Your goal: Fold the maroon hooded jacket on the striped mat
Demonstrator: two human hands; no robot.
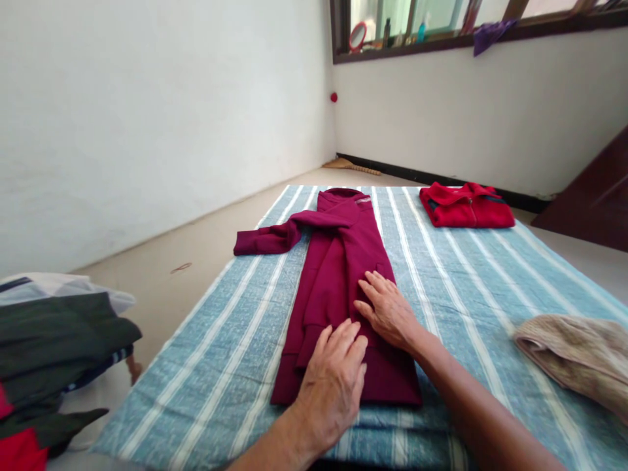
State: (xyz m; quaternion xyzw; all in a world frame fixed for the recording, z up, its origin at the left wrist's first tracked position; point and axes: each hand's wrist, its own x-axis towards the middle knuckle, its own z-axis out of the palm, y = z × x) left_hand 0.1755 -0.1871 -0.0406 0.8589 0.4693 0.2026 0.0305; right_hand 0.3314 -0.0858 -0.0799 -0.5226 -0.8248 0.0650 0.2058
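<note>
A maroon sweatshirt (pixel 326 261) lies partly folded on a blue striped cloth (pixel 206 340), its collar at the far end and its hem near me. One sleeve sticks out to the left; the other runs down along the body toward the hem. My left hand (pixel 336 373) rests flat on the lower part of the garment, near that sleeve's cuff, fingers stretched out. A little farther up and to the right, my right hand (pixel 387 307) also presses flat on the fabric with fingers extended. Neither hand grips the cloth.
A folded red zip jacket (pixel 466 206) lies at the far right of the cloth. Near the right edge is a beige knitted item (pixel 579 356). At left is a pile of clothes (pixel 59 340), dark green on top. A broom (pixel 350 165) lies by the wall corner.
</note>
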